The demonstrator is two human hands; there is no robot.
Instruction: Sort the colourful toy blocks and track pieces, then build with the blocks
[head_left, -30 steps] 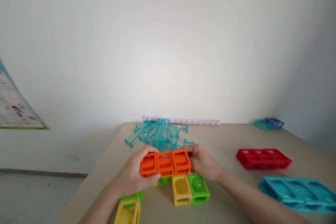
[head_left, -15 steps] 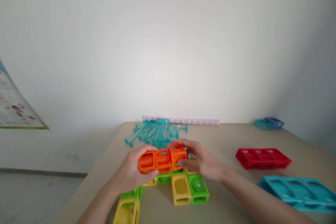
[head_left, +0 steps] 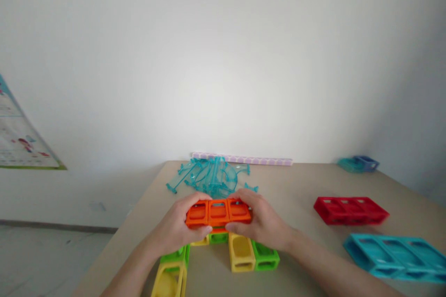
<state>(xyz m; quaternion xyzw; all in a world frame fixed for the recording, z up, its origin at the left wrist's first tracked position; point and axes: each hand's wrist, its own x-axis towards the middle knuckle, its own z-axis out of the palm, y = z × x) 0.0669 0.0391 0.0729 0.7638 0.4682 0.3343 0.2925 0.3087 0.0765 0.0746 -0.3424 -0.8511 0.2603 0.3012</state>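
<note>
An orange row of three open-framed blocks (head_left: 218, 211) is held between both hands, above some yellow and green blocks. My left hand (head_left: 177, 225) grips its left end, thumb in front and fingers behind. Its right end is in the grasp of my right hand (head_left: 263, 222), held the same way. Below are a yellow block (head_left: 241, 253) and a green block (head_left: 265, 256) side by side. Another yellow block (head_left: 169, 280) joins a green one at the lower left. The hands and the orange row partly hide the blocks behind them.
Translucent teal pieces (head_left: 212, 177) lie piled at the back of the table (head_left: 289, 195), before a patterned purple strip (head_left: 244, 159). On the right are a red three-block row (head_left: 350, 211) and a blue one (head_left: 397, 256). A dark blue block (head_left: 366, 163) sits in the far right corner.
The right orange block, tilted and raised before, now lines up with the other two in a straight row. My right hand has moved slightly down and now holds the row's right end.
</note>
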